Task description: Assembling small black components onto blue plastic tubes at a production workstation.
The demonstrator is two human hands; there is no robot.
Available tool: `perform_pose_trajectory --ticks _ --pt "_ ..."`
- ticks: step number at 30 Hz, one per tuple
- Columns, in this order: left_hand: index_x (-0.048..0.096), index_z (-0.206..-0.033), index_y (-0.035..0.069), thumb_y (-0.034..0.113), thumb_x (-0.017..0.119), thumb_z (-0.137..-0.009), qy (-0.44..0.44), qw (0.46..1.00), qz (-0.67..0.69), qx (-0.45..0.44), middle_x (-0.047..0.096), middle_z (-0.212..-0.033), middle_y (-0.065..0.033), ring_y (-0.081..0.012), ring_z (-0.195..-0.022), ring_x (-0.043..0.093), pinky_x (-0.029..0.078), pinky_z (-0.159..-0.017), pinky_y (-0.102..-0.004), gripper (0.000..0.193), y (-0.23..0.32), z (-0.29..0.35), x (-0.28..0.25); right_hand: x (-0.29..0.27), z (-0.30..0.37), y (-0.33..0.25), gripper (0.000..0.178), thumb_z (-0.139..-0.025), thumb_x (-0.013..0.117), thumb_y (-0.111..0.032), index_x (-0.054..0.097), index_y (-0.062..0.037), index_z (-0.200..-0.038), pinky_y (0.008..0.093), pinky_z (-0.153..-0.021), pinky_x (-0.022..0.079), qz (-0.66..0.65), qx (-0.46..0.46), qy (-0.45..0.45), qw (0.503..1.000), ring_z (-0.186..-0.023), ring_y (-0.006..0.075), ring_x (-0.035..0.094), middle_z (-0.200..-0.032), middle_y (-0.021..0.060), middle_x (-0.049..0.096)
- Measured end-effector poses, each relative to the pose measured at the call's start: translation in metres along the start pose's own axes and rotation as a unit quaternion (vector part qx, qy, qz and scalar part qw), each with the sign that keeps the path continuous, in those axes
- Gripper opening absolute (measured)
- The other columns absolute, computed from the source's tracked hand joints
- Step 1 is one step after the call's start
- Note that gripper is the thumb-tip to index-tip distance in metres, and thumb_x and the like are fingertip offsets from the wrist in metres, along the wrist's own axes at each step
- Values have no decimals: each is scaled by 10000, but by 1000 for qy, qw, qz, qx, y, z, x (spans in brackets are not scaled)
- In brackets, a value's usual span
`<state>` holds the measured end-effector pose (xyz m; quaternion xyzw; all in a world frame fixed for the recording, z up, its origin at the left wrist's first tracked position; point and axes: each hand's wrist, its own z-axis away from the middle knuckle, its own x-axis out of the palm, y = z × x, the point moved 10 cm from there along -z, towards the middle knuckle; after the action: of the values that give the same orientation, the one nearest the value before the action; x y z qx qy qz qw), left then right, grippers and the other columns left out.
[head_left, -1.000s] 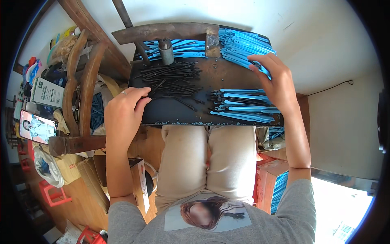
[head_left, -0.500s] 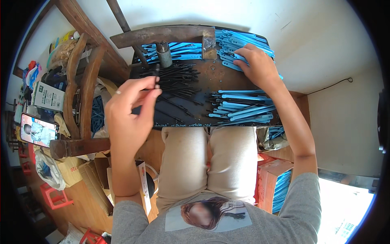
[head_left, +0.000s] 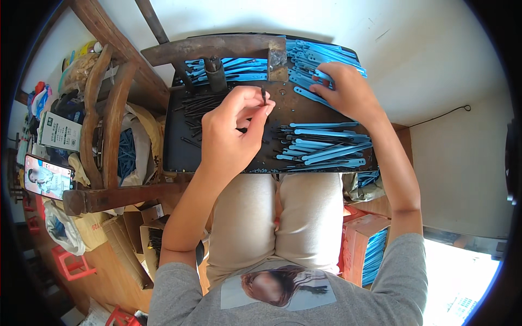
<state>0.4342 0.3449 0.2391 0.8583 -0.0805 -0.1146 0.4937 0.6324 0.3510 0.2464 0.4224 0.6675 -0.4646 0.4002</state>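
My left hand is over the middle of the black tabletop, its thumb and fingertips pinching a thin black strip that stands nearly upright. At the far right, my right hand reaches into a heap of flat blue plastic strips. Its thumb and fingers close on a blue strip at the heap's near edge; the fingertips are partly hidden. Left of my left hand lies a pile of black strips, partly covered by that hand. Nearer me on the right is a stack of paired blue and black strips.
A heavy dark bar with a metal end block spans the table's back, beside an upright metal post. More blue strips lie behind it. A wooden frame and a lit phone are left. A box stands lower right.
My left hand has moved right, away from the black pile to the table's middle, still pinching the black strip. My right hand stays at the blue heap, its fingers slightly shifted.
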Motion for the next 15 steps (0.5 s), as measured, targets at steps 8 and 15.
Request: perform_pose_trajectory --ticks 8,15 --pt "611 -933 -23 -53 657 -838 43 999 -5 0 715 -854 -99 -138 -810 712 507 -549 -195 110 -4 -2 -12 -25 27 -60 431 -702 619 174 651 -14 -1088 268 -756 543 -176 -74 27 981 -883 167 698 -906 106 695" --pt "616 -941 -23 -44 671 -834 54 998 -20 -8 715 -847 -96 -120 -789 707 474 -516 -183 122 -4 -5 -11 -30 27 -79 445 -682 661 155 668 1 -1099 274 -713 563 -179 -141 107 968 -828 178 710 -957 123 717"
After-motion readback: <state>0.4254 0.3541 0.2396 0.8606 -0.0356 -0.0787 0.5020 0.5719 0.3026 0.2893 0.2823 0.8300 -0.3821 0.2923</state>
